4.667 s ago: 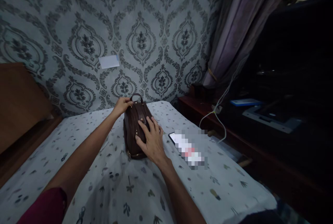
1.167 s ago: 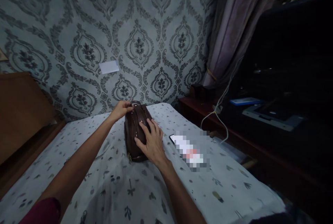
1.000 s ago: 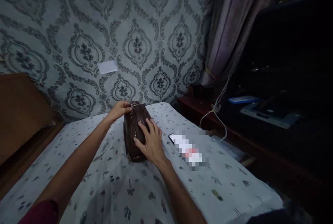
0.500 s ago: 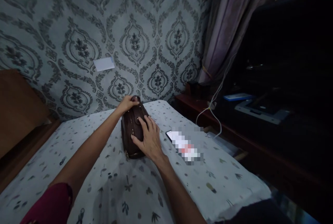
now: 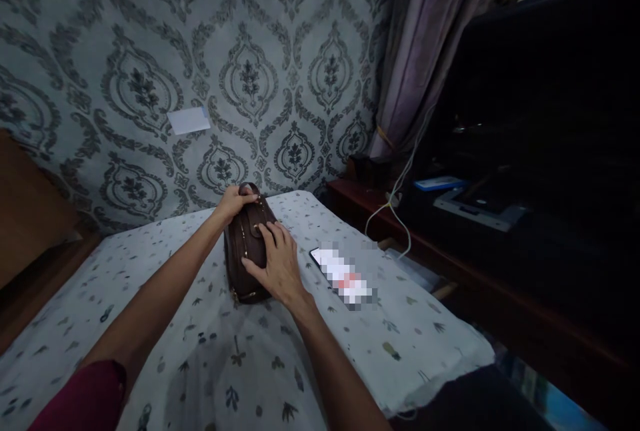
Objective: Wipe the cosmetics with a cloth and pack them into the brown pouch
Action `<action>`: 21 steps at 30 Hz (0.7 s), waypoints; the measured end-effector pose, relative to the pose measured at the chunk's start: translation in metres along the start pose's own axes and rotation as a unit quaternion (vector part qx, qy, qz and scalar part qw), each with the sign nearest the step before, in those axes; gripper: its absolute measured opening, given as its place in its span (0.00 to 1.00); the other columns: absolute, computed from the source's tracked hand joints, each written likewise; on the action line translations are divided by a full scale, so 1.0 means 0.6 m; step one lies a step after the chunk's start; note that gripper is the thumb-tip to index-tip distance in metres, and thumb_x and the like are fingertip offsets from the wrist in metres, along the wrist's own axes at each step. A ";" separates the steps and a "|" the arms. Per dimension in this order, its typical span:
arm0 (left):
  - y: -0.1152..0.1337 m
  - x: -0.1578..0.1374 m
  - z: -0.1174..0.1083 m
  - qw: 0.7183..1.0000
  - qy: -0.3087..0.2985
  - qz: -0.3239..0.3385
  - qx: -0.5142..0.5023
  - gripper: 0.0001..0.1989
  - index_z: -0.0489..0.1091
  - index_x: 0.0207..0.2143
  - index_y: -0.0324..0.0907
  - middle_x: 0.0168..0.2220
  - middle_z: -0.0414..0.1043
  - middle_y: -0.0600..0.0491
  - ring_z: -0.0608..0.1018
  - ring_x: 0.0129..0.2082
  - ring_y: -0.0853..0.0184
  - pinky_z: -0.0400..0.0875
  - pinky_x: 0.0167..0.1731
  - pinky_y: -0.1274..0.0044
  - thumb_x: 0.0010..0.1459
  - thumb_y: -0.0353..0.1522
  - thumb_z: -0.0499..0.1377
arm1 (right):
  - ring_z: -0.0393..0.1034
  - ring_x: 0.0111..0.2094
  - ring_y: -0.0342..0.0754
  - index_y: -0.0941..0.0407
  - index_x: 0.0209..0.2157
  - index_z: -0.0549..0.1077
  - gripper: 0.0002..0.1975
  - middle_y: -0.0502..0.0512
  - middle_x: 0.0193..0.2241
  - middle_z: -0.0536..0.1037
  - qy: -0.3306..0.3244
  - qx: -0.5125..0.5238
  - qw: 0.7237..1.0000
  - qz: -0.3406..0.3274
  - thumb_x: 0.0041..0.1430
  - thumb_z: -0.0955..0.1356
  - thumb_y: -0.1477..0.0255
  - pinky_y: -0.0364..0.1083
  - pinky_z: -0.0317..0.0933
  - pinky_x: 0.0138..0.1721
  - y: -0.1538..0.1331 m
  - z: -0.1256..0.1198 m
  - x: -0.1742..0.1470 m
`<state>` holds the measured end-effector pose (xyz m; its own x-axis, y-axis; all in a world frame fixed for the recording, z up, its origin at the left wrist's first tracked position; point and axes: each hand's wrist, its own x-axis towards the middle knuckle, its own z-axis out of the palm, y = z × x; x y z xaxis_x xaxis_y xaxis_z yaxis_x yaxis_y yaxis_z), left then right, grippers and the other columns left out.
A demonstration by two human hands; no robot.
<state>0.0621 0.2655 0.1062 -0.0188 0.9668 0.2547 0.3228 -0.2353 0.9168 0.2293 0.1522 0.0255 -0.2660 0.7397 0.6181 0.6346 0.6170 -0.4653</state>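
Note:
A dark brown leather-look bag (image 5: 237, 261) with gold-coloured zips lies on the patterned white sheet (image 5: 200, 344). My left hand (image 5: 235, 204) grips its far end, beside a short loop handle (image 5: 249, 187). Across the upper face of the bag rests my right hand (image 5: 281, 261), fingers spread, with the thumb beside a zip and the fingertips near a small tab. The palm side of my right hand is hidden. To the right of the bag, a phone (image 5: 343, 276) with a lit, blurred-out screen lies on the sheet.
Patterned wallpaper with a white card (image 5: 189, 121) on it rises behind the bed. On the right stand a dark wooden ledge (image 5: 345, 194), a white cable (image 5: 400, 181), a blue-edged item (image 5: 440, 183) and a purple curtain (image 5: 410, 51). A brown board (image 5: 30, 211) is at left.
The whole view has shifted slightly, so everything sits a little further left. Both hands keep nearly the same places on the bag.

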 end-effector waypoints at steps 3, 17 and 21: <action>0.007 -0.009 -0.001 1.000 -0.027 0.007 0.008 0.17 0.70 0.22 0.41 0.23 0.72 0.55 0.70 0.26 0.68 0.64 0.31 0.75 0.36 0.43 0.67 | 0.53 0.66 0.61 0.59 0.63 0.64 0.37 0.65 0.62 0.67 0.005 0.001 1.000 -0.002 0.57 0.71 0.58 0.62 0.51 0.66 0.000 0.001 0.000; 0.011 -0.031 -0.072 0.990 -0.025 0.053 0.124 0.11 0.71 0.21 0.41 0.19 0.66 0.58 0.67 0.25 0.69 0.60 0.27 0.77 0.42 0.39 0.66 | 0.50 0.68 0.61 0.54 0.65 0.63 0.33 0.64 0.66 0.62 0.018 -0.019 0.999 -0.028 0.61 0.68 0.59 0.63 0.52 0.64 0.009 0.012 -0.008; -0.002 -0.037 -0.079 0.991 -0.012 0.053 0.120 0.09 0.70 0.21 0.41 0.18 0.66 0.58 0.69 0.25 0.67 0.61 0.26 0.77 0.44 0.37 0.65 | 0.49 0.68 0.62 0.51 0.63 0.65 0.30 0.63 0.66 0.61 0.019 -0.019 0.999 -0.033 0.62 0.68 0.59 0.63 0.52 0.64 0.009 0.013 -0.009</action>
<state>0.0171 0.2398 0.1142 0.0485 0.9405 0.3363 0.5370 -0.3084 0.7851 0.2284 0.1538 0.0149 -0.2810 0.6868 0.6703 0.6443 0.6526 -0.3986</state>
